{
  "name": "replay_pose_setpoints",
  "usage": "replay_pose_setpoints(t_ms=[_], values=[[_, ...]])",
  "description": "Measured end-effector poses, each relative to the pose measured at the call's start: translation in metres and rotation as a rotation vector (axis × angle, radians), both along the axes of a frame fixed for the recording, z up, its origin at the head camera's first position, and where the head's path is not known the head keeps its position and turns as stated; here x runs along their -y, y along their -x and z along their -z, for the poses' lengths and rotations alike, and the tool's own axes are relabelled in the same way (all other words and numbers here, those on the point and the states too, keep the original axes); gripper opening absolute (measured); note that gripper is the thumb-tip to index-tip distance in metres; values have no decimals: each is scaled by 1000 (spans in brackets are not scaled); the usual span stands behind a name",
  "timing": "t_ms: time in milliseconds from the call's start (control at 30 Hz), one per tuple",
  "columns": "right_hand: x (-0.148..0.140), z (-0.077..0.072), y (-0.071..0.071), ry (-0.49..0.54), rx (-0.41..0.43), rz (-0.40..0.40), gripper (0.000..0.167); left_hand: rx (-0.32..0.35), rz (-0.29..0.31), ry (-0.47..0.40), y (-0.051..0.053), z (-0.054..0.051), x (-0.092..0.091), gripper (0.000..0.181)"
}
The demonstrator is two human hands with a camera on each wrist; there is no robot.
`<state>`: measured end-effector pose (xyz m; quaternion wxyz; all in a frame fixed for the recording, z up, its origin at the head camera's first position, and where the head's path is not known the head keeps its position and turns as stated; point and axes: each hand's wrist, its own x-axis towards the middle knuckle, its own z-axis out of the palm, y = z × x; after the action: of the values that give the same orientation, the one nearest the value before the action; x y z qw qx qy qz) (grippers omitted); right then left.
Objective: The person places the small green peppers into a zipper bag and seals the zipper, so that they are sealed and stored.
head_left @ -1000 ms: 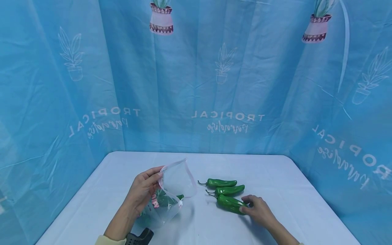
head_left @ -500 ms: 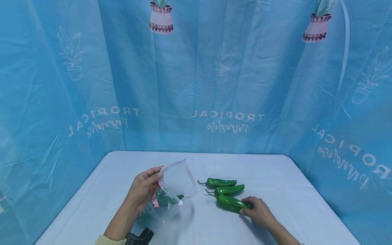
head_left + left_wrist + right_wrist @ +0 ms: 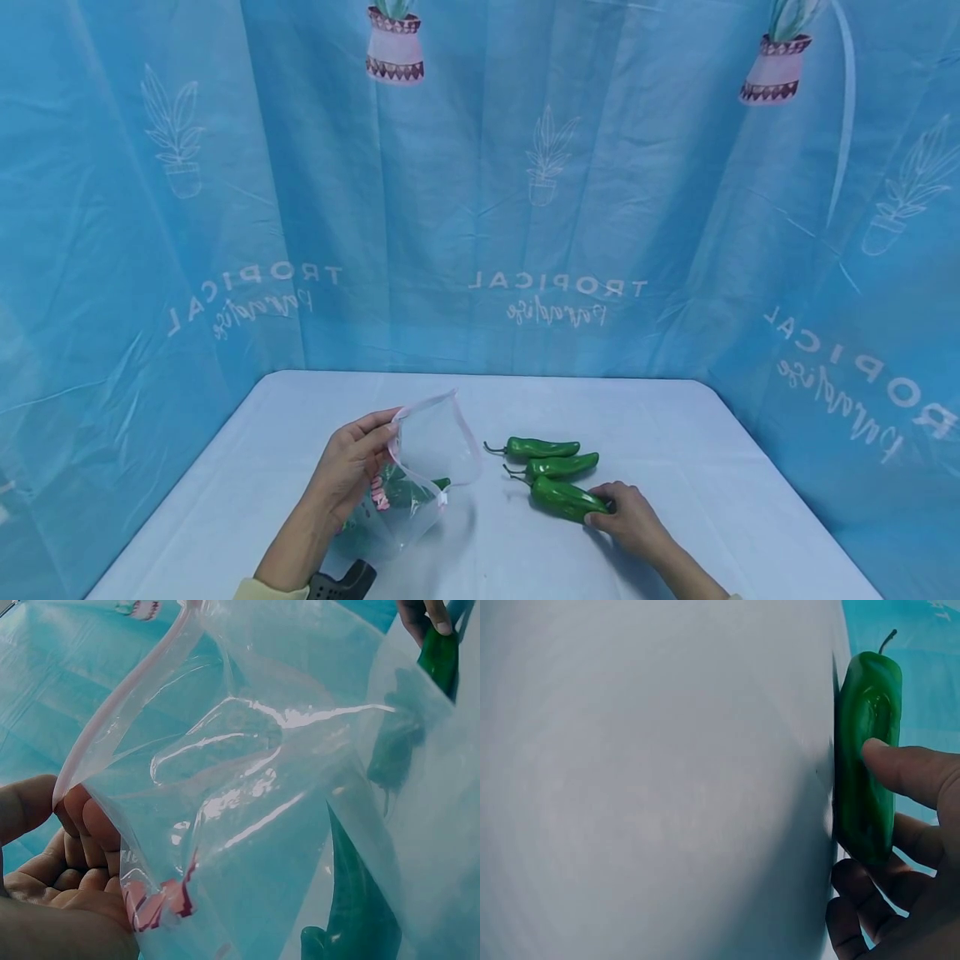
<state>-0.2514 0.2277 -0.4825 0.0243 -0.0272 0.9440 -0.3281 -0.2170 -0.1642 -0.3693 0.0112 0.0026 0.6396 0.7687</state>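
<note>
My left hand (image 3: pixel 348 467) pinches the rim of a clear zip bag (image 3: pixel 438 437) with a pink zip edge, between thumb and fingers. The bag's mouth gapes to the right. Inside lies at least one green pepper (image 3: pixel 356 892), seen through the plastic; how many there are I cannot tell. On the table to the right, my right hand (image 3: pixel 628 521) grips the tip end of the nearest green pepper (image 3: pixel 562 498). Its thumb presses on the glossy side of that pepper (image 3: pixel 866 802) in the right wrist view, and the stem points away.
Two more green peppers, a middle one (image 3: pixel 564 466) and a far one (image 3: pixel 543 448), lie close behind the gripped one, stems leftward. All rest on a white table (image 3: pixel 675 425). A blue printed curtain (image 3: pixel 480 208) encloses the back and sides.
The right hand's fingers and the gripped pepper's tip have shifted very slightly. The left hand, the bag and the other peppers stay as they were.
</note>
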Motion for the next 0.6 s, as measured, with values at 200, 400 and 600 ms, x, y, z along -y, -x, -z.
replay_pose_setpoints(t_ms=[200, 400, 600], values=[[0, 0, 1, -24, 10, 3, 36, -5, 11, -16, 1, -1, 1, 44], [1, 0, 0, -12, 24, 17, 35, 3, -2, -26, 0, 0, 0, 42], [0, 0, -3, 32, 14, 27, 32, 4, -3, -25, 0, 0, 0, 42]])
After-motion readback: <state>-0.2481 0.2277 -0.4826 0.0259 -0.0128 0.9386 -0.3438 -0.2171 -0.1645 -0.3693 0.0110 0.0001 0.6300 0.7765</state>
